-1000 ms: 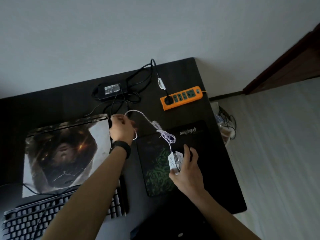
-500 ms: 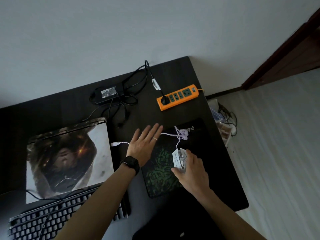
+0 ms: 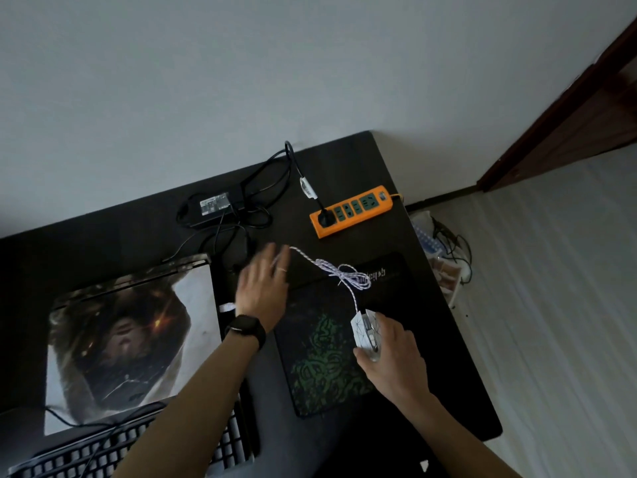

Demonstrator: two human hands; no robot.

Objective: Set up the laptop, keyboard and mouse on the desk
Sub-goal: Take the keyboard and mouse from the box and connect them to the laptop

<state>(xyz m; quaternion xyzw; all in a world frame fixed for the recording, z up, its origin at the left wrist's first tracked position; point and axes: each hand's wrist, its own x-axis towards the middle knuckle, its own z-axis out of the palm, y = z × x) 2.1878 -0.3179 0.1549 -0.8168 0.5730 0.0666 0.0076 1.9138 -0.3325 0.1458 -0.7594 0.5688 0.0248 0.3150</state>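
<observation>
A closed laptop point(image 3: 127, 339) with a picture on its lid lies at the left of the black desk point(image 3: 444, 357). In front of it lies a keyboard point(image 3: 138, 450), partly hidden by my left forearm. My right hand point(image 3: 393, 357) grips a white mouse point(image 3: 367, 334) on a dark mouse pad point(image 3: 324, 370) with a green pattern. The mouse's braided white cable point(image 3: 341, 274) runs up and left in a knotted bundle to my left hand point(image 3: 263, 284), which is blurred, fingers spread, above the desk. The cable's white plug point(image 3: 225, 307) lies beside the laptop's right edge.
An orange power strip point(image 3: 351, 210) with one black plug in it sits at the back right of the desk. A black power adapter point(image 3: 215, 207) with tangled cords lies at the back. Beside the desk on the floor stands a small rack point(image 3: 444, 267) with wires. A wall rises behind.
My left hand let go of the cable end by the laptop's corner, opened, and moved right and up toward the cable. The plug now lies beside the laptop. My right hand stays on the mouse.
</observation>
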